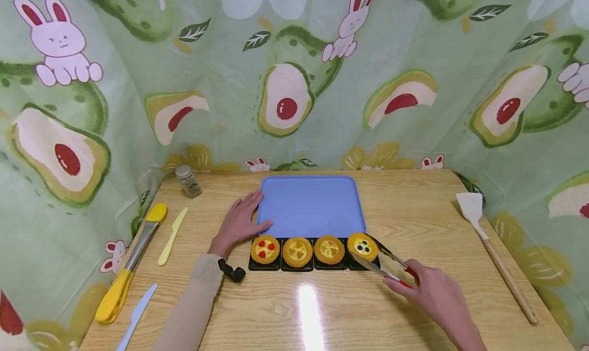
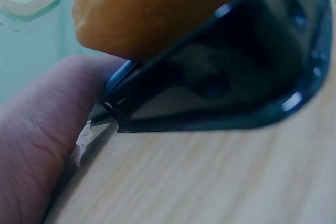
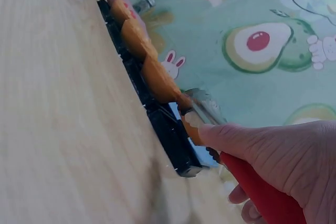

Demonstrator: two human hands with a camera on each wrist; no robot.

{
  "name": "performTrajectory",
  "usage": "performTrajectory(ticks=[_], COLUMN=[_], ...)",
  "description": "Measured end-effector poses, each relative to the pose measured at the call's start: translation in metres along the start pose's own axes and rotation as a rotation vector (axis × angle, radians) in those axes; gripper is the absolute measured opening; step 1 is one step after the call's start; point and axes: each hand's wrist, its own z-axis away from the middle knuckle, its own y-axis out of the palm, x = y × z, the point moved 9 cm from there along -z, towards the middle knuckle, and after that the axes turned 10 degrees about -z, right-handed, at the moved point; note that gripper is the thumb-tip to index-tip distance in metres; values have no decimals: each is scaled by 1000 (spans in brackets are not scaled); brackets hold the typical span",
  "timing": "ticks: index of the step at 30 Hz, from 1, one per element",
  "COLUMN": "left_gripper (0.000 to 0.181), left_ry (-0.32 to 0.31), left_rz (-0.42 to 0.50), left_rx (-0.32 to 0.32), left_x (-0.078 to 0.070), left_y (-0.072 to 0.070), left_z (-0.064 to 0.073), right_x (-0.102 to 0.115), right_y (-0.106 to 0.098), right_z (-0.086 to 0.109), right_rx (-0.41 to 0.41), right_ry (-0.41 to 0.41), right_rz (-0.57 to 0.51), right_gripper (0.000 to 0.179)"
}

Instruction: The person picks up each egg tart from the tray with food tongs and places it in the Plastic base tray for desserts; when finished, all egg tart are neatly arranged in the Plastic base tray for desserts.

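My right hand (image 1: 432,289) grips red-handled metal tongs (image 1: 375,268). Their tips are on either side of a round tart (image 1: 362,244) with dark blue dots, at the right end of a row in black square holders (image 1: 267,265). In the right wrist view, the tart sits close over its black holder (image 3: 173,148), partly hidden by the tongs. My left hand (image 1: 238,221) rests with extended fingers along the left edge of a blue tray (image 1: 313,205), thumb over its near corner. Beside that thumb is a tart with red dots (image 1: 265,250).
Two tarts with wedge-patterned tops (image 1: 297,252) fill the middle of the row. At left lie yellow tongs (image 1: 133,261), a yellow knife (image 1: 172,237), a blue knife (image 1: 136,315) and a shaker jar (image 1: 188,181). A white spatula with a wooden handle (image 1: 499,259) lies at right.
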Motion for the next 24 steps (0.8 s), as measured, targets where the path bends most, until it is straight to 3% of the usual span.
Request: performTrajectory(ticks=[5, 15, 24], left_gripper=[106, 105, 106], left_ry=[-6, 7, -4], left_rz=[-4, 14, 0], left_rx=[6, -18, -1], left_x=[-1, -2, 1], left_y=[2, 0, 3], left_z=[-1, 1, -1], right_x=[-6, -10, -13], right_y=[5, 11, 13], right_z=[8, 9, 8], right_rx=[-10, -26, -33], right_ry=[20, 16, 41], right_rz=[7, 21, -1], right_gripper=[55, 57, 59])
